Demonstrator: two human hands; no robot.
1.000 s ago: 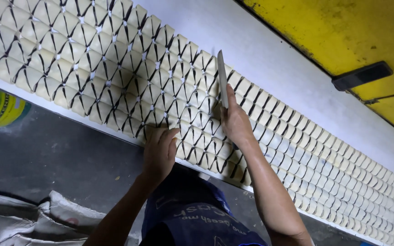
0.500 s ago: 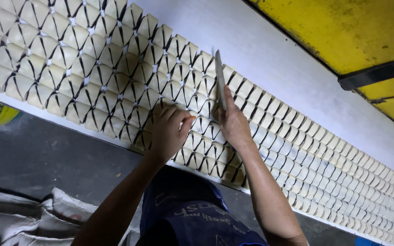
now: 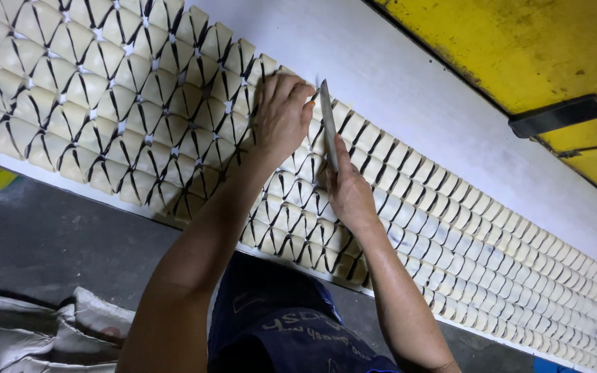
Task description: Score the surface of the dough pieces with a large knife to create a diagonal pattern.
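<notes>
Yellow panel (image 3: 547, 41), black handle (image 3: 557, 115), grey sacks (image 3: 29, 338), dark floor (image 3: 50, 242)

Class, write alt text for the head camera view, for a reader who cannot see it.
The person's right hand holds a long flat metal blade against rows of pale cream diamond-shaped dough pieces on a white board, while the left hand presses the pieces beside the blade. A yellow panel lies beyond the board.

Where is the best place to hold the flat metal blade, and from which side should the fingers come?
Grip the metal blade at its lower end, where the right hand already holds it, coming from the near side. It is thin and stands on edge among the pale dough pieces, so the fingers belong on its flat faces. The left hand rests beside its far tip.
</notes>
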